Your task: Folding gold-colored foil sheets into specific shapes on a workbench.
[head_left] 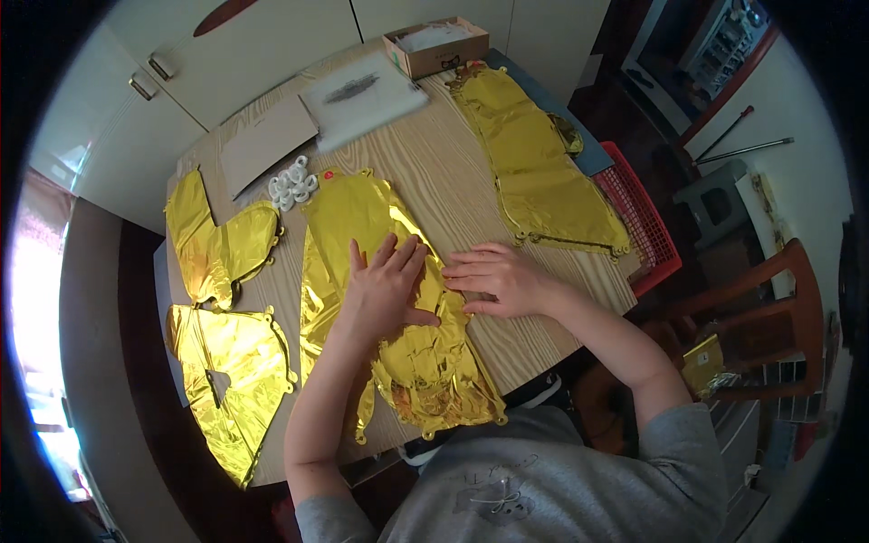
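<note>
A flat gold foil balloon (348, 210) lies lengthwise across the middle of the table, its lower end crumpled and folded near my body. My left hand (387, 288) rests on it with fingers spread and thumb out to the side. At the balloon's right edge, my right hand (500, 279) lies with its fingers stretched out, fingertips at the foil's border. Neither hand grips anything. Two more flat gold foil balloons are at the left, an upper one (201, 242) and a lower one (240, 357) with a slit-like hole. Another gold foil balloon (539, 167) spreads over the far right.
Several white rings (291, 185) sit beyond the middle balloon. Behind them lie a brown cardboard sheet (264, 149) and a clear-white plastic pack (367, 100). An open cardboard box (439, 59) stands at the back. Right of the table are a red basket (659, 244) and a wooden chair (801, 281).
</note>
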Demonstrator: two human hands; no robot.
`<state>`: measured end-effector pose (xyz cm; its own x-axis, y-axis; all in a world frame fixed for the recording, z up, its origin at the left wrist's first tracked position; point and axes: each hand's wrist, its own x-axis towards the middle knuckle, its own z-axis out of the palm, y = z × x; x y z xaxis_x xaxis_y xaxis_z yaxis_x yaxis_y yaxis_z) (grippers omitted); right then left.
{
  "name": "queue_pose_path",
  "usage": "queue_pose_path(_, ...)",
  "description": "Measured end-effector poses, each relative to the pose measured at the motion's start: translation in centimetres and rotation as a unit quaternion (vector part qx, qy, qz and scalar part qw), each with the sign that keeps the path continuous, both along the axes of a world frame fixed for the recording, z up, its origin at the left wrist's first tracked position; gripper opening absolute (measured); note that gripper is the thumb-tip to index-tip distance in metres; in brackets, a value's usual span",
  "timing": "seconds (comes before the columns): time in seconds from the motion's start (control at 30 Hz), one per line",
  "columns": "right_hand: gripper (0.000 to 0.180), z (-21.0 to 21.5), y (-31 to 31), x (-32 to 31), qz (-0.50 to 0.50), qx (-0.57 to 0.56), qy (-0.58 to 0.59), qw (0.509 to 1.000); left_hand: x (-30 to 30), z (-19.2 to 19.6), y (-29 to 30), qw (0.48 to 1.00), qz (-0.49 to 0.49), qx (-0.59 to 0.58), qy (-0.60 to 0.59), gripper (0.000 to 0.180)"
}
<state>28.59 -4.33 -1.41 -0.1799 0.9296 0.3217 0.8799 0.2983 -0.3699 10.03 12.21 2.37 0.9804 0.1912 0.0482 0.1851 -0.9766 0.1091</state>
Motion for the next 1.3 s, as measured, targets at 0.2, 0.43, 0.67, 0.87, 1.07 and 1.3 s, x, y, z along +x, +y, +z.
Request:
queue_pose_path(0.2,0.037,0.4,0.0,-0.1,0.001,-0.008,-0.002,1.000,0.3,0.2,0.2,0.999,-0.018,0.027,0.004,0.101)
queue_pose_path(0.43,0.035,0.7,-0.1,-0.1,-0.004,-0.021,0.004,1.000,1.1,-0.3,-0.7,0.999,-0.047,-0.002,0.010,0.084)
queue_pose_path(0.67,0.032,0.7,-0.1,0.0,0.000,-0.031,0.012,0.999,1.8,-1.0,0.5,1.000,-0.002,0.020,0.012,0.087)
queue_pose_path(0.87,0.031,0.5,-0.2,0.0,0.000,-0.025,0.020,0.999,3.4,-0.6,2.8,0.998,0.036,0.045,0.027,0.107)
queue_pose_path(1.07,0.028,0.8,-0.3,-0.2,-0.006,-0.028,0.030,0.999,5.2,-0.6,5.2,0.994,0.079,0.062,0.039,0.112)
queue_pose_path(1.3,0.017,0.4,-0.6,0.0,0.016,-0.017,0.006,1.000,6.0,-1.2,6.5,0.989,0.109,0.086,0.045,0.102)
